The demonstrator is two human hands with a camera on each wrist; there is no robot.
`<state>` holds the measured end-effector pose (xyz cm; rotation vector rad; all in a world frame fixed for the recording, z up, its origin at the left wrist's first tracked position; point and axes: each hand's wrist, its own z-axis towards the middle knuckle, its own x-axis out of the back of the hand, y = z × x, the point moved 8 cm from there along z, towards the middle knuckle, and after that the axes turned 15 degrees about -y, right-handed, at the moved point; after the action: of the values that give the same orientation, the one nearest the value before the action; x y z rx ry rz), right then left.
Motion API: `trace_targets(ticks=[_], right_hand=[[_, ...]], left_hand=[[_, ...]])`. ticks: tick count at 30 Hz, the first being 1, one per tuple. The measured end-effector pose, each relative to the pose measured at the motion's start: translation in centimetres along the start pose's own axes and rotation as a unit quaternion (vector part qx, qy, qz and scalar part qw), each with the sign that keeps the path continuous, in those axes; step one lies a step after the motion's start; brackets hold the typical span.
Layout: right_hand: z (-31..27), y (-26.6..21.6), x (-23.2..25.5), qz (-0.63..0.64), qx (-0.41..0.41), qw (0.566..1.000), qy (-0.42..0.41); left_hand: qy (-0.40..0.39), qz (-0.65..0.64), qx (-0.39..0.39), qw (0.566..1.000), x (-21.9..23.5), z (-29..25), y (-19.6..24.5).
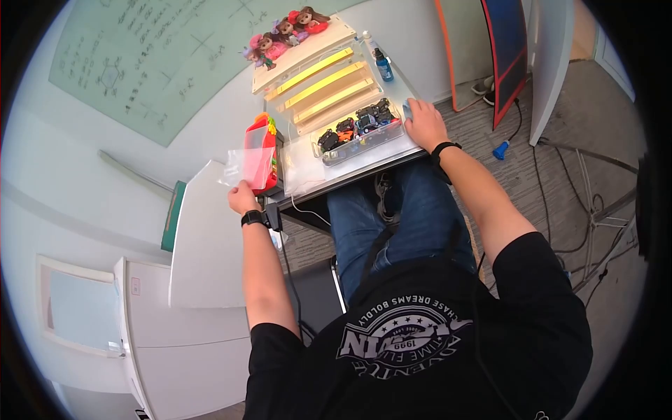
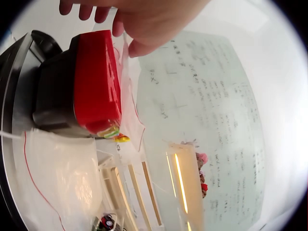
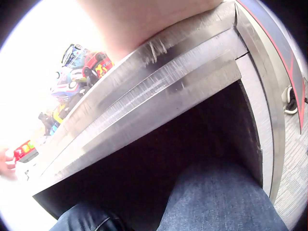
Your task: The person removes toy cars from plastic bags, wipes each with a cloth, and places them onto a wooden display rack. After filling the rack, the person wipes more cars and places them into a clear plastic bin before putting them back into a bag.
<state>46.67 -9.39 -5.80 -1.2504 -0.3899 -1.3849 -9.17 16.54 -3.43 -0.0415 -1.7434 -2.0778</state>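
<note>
My left hand (image 1: 243, 198) pinches the edge of a clear zip bag (image 1: 240, 164) between thumb and fingers. The bag overlaps a red and black bin (image 2: 96, 82), which stands at the table's left end. Another clear zip bag (image 2: 62, 175) with a red seal line lies flat in front of the bin. At the table's right edge, my right hand (image 1: 427, 124) rests with its fingers forward beside a small blue thing (image 1: 407, 110). Its fingers are hidden in the right wrist view. Left of it sits a clear plastic box (image 1: 364, 145) full of toy cars (image 1: 346, 130).
Behind the box stands a wooden rack (image 1: 325, 87) with yellow-lit strips and several dolls (image 1: 290, 31) on top. A blue bottle (image 1: 383, 65) stands at the back right. My legs (image 1: 399, 217) are under the table edge. Cables (image 1: 577, 203) and a stand occupy the floor at right.
</note>
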Motion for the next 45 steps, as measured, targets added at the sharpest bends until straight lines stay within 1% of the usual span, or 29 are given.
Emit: trace_targets(ticks=[1, 2, 3, 5, 7, 8, 10, 11, 12, 13, 14, 15, 17, 20, 25, 27, 28, 29, 31, 32, 34, 35, 37, 38, 39, 41, 43, 44, 45], right_hand=[[0.0, 0.0, 0.2, 0.002, -0.002, 1.000, 0.000], [0.1, 0.1, 0.1, -0.001, -0.006, 1.000, -0.011], [0.1, 0.1, -0.1, -0.004, -0.009, 1.000, -0.023], [0.0, 0.0, -0.1, -0.005, -0.006, 1.000, -0.022], [0.1, 0.0, -0.2, -0.007, -0.001, 1.000, -0.021], [0.2, 0.0, -0.3, -0.013, 0.003, 1.000, -0.019], [0.2, -0.1, -0.5, -0.019, 0.007, 1.000, -0.020], [0.2, -0.1, -0.5, -0.018, 0.007, 1.000, -0.020], [0.2, -0.1, -0.4, -0.016, 0.007, 1.000, -0.018], [0.2, -0.1, -0.4, -0.016, 0.005, 1.000, -0.018], [0.2, -0.2, -0.5, -0.020, 0.002, 1.000, -0.021], [0.1, -0.1, -0.4, -0.024, -0.001, 0.999, -0.024], [0.0, -0.1, -0.3, -0.022, 0.003, 1.000, -0.016], [-0.2, -0.2, -0.4, -0.021, 0.012, 1.000, -0.010], [0.0, -0.4, 0.0, -0.027, 0.000, 0.999, -0.018], [-0.1, -0.3, -0.1, -0.018, 0.003, 1.000, -0.025], [-0.1, -0.1, -0.2, -0.019, 0.000, 1.000, -0.025], [-0.1, -0.1, -0.3, -0.016, 0.007, 1.000, -0.011], [-0.2, 0.0, -0.3, -0.013, 0.014, 1.000, -0.001], [-0.2, 0.0, -0.4, -0.017, 0.013, 1.000, -0.003], [-0.1, 0.0, -0.5, -0.020, 0.011, 1.000, -0.006], [-0.1, 0.0, -0.5, -0.024, 0.011, 1.000, -0.008], [-0.1, 0.0, -0.5, -0.027, 0.010, 1.000, -0.013], [-0.1, 0.0, -0.4, -0.027, 0.007, 1.000, -0.013], [-0.1, 0.0, -0.5, -0.026, 0.005, 1.000, -0.014], [-0.1, 0.0, -0.5, -0.021, 0.010, 1.000, -0.009], [-0.3, -0.1, -0.4, -0.019, 0.016, 1.000, -0.001], [-0.3, -0.1, -0.3, -0.021, 0.009, 1.000, -0.009], [-0.2, -0.1, -0.2, -0.024, 0.001, 1.000, -0.016]], left_hand=[[-0.030, 0.033, -0.011, 0.999, -0.2, 0.7, 0.7], [0.019, 0.045, -0.040, 0.998, 0.7, 1.2, 1.7], [0.018, 0.049, -0.039, 0.998, 1.2, 1.2, 3.6], [-0.011, -0.063, -0.064, 0.996, 1.9, 2.0, 6.5], [-0.054, -0.110, -0.073, 0.990, 1.6, 5.9, 6.9], [-0.053, -0.108, -0.071, 0.990, 1.4, 7.3, 7.2], [-0.191, 0.088, -0.018, 0.977, -1.2, 9.7, 7.1], [-0.192, 0.089, -0.017, 0.977, -1.4, 10.3, 6.3], [-0.244, 0.245, -0.045, 0.937, -2.9, 10.2, 6.0], [-0.290, 0.395, -0.072, 0.869, -4.5, 10.0, 5.6], [-0.327, 0.418, -0.037, 0.846, -5.2, 9.8, 4.2], [-0.321, 0.359, -0.053, 0.875, -5.5, 9.2, 3.8], [-0.274, 0.363, -0.078, 0.887, -5.0, 8.8, 3.6], [-0.266, 0.334, -0.099, 0.899, -4.6, 8.9, 2.4], [-0.298, 0.352, -0.087, 0.883, -4.8, 8.4, 3.5], [-0.358, 0.328, 0.009, 0.874, -5.5, 7.8, 2.5], [-0.364, 0.280, 0.027, 0.888, -5.5, 7.4, 2.4], [-0.367, 0.281, 0.028, 0.886, -5.6, 7.2, 2.4], [-0.285, 0.328, -0.055, 0.899, -4.7, 7.3, 3.7], [-0.285, 0.329, -0.053, 0.899, -4.6, 7.1, 3.4], [-0.196, 0.372, -0.149, 0.895, -3.7, 6.3, 6.6], [-0.198, 0.374, -0.149, 0.894, -3.7, 6.0, 7.3], [-0.233, 0.249, -0.168, 0.925, -4.0, 5.5, 9.4], [-0.275, 0.152, -0.155, 0.937, -4.6, 4.9, 10.1], [-0.276, 0.154, -0.153, 0.936, -5.0, 3.8, 11.4], [-0.392, -0.042, -0.073, 0.916, -7.2, 1.5, 12.0], [-0.414, -0.016, -0.043, 0.909, -9.1, 0.5, 10.5], [-0.388, 0.204, -0.143, 0.887, -10.0, -0.3, 10.8], [-0.338, 0.412, -0.235, 0.813, -11.2, -1.6, 11.4]])
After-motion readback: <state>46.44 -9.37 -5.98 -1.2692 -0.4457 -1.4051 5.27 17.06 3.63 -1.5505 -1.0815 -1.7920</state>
